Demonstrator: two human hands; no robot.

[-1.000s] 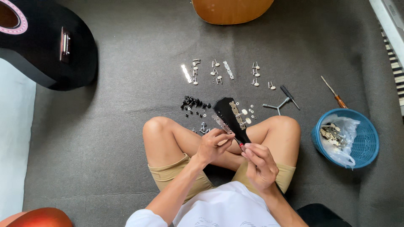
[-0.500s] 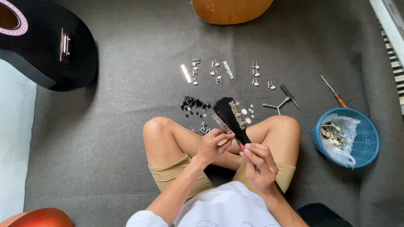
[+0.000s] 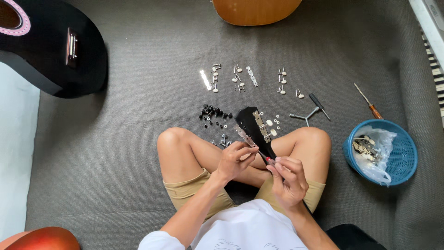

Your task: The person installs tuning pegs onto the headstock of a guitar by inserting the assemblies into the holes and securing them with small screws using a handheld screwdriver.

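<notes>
I sit cross-legged on a grey carpet with a black guitar headstock point(image 3: 253, 126) lying between my knees. My left hand point(image 3: 235, 159) grips a silver tuner plate point(image 3: 243, 136) at the headstock's left edge. My right hand point(image 3: 287, 180) is closed around a small screwdriver with a red collar point(image 3: 267, 158), its tip pointing toward the plate. A second tuner plate point(image 3: 262, 126) with white knobs sits on the headstock's right side.
Silver tuner parts point(image 3: 240, 78) and black small parts point(image 3: 212, 113) lie on the carpet ahead. A T-shaped tool point(image 3: 306, 115), a black screwdriver point(image 3: 319, 105) and an orange-handled screwdriver point(image 3: 369, 102) lie right. A blue basket point(image 3: 401, 153) holds a plastic bag. A black guitar body point(image 3: 51, 44) lies far left, a brown one point(image 3: 256, 9) at the top.
</notes>
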